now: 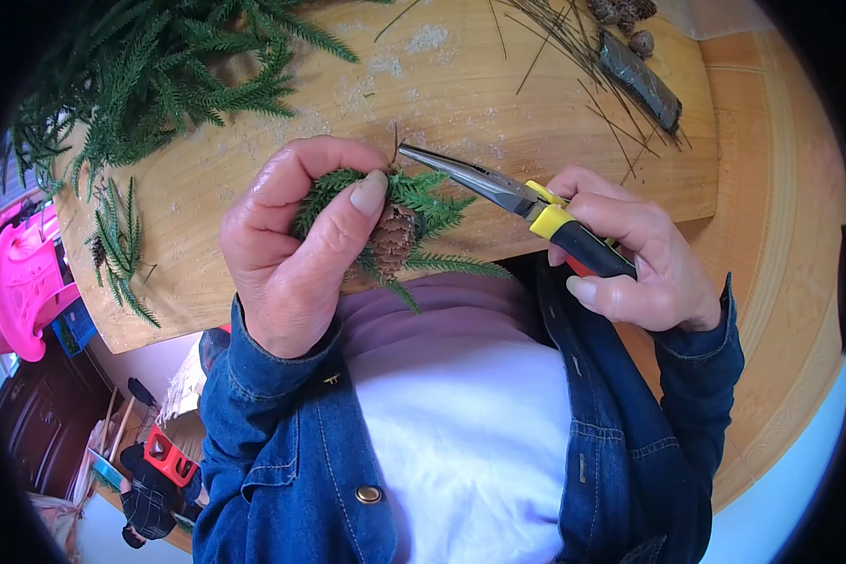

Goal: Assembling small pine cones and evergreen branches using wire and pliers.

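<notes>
My left hand (301, 226) pinches a small bunch of green fir sprigs (432, 211) between thumb and fingers. A brown pine cone (392, 240) hangs against the sprigs, just below my thumb. From the top of the bunch a short thin wire (394, 143) sticks up. My right hand (630, 244) is wrapped round needle-nose pliers (498, 186) with black and yellow handles. The pliers' tip points left and lies right by the wire; whether it touches the wire I cannot tell.
A big heap of green fir branches (179, 70) covers the table's far left. One loose sprig with a small cone (117, 249) lies nearer. At the far right are thin dark wires (573, 52), a dark wrapped bundle (639, 80) and pine cones (625, 11). Beyond the wooden table (348, 113), a person (150, 493) sits lower left.
</notes>
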The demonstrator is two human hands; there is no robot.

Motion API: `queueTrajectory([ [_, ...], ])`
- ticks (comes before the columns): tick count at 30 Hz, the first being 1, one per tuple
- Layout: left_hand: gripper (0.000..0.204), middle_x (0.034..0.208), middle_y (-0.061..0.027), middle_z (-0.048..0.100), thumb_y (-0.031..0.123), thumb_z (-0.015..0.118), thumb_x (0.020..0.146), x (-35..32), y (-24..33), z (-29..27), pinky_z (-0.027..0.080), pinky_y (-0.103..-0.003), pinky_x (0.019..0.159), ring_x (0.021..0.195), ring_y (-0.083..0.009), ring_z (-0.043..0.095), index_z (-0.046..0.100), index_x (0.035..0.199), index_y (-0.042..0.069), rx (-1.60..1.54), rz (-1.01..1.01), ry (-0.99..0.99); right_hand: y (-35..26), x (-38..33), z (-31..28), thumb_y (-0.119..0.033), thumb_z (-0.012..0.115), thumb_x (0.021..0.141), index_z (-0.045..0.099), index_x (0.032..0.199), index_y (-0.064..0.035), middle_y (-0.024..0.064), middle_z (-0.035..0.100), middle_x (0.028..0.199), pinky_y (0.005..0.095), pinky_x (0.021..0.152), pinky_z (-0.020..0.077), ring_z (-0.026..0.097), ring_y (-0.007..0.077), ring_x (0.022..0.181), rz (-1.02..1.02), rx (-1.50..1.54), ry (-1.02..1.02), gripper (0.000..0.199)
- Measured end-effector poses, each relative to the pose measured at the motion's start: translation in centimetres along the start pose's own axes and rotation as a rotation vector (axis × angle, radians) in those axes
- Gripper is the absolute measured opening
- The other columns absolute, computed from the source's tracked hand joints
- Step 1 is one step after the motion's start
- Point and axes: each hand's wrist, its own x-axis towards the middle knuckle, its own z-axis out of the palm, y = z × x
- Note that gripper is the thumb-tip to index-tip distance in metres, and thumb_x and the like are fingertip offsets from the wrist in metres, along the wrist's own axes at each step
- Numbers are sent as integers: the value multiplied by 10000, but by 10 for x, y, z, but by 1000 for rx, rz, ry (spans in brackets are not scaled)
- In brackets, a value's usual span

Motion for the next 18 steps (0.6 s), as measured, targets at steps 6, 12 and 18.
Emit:
queueTrajectory([
  [6, 155, 888, 6, 590, 48, 618, 873, 1, -5, -2, 404, -181, 715, 794, -52, 504, 608, 1006, -32, 19, 14, -8, 6, 5, 2, -111, 580, 691, 563, 868, 13, 99, 467, 888, 309, 692, 388, 469, 211, 790, -106, -21, -9, 217],
  [12, 159, 884, 5, 593, 52, 618, 877, 2, -10, -4, 403, -175, 709, 791, -48, 504, 612, 1013, -31, 88, 60, -31, 11, 7, 6, -126, 589, 680, 579, 856, 20, 109, 508, 856, 311, 741, 398, 491, 238, 880, -50, -7, 21, 229],
  [18, 172, 854, 11, 598, 68, 629, 878, 4, -7, 1, 400, -163, 678, 760, -36, 501, 620, 1018, -32, -66, -169, 8, 17, 7, 7, -104, 585, 674, 587, 851, 17, 122, 524, 879, 308, 764, 406, 506, 242, 913, -57, -53, 41, 214],
])
